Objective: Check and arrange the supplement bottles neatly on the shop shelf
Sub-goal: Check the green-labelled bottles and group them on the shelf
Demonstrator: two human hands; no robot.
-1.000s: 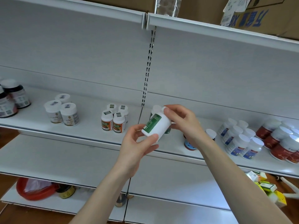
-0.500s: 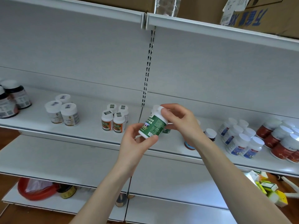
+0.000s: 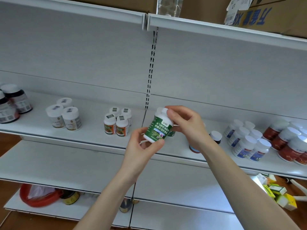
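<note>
The green-label bottle held between the left grip and the right grip now stands closer to upright, where a second ago it leans well over to the right. It is also turned about its own axis, so the green front label with white characters faces the camera instead of a mostly white side.

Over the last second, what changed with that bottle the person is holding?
The green-label bottle was rotated: its label, mostly turned aside before, now faces the camera. The left hand still grips its base, the right hand its cap. The shelf bottles stayed put.
</note>
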